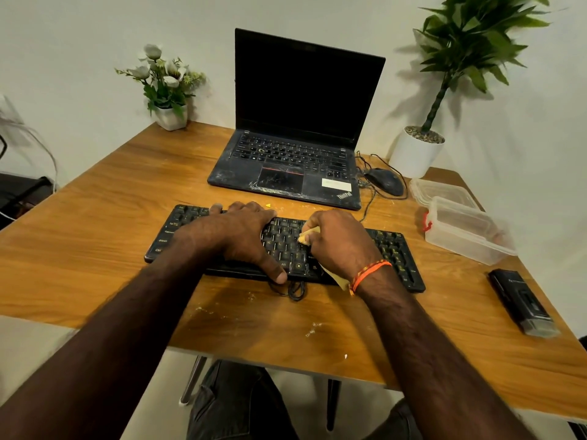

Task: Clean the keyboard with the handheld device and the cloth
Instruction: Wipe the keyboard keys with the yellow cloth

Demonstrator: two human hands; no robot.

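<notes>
A black keyboard (394, 249) with yellow lettering lies across the middle of the wooden table (111, 223). My left hand (235, 236) lies over its left half, fingers at the far edge and thumb at the near edge, holding it. My right hand (340, 242) grips a yellow cloth (306, 235) bunched in the fist and presses it on the keys right of centre; a corner of cloth sticks out by the wrist. The black handheld device (521, 301) lies on the table at the right, away from both hands.
An open dusty laptop (286, 160) stands behind the keyboard, with a mouse (384, 181) and cables to its right. A clear plastic box (467, 230) and its lid (441, 190) sit at the right. Potted plants stand in both back corners. Crumbs lie on the table near me.
</notes>
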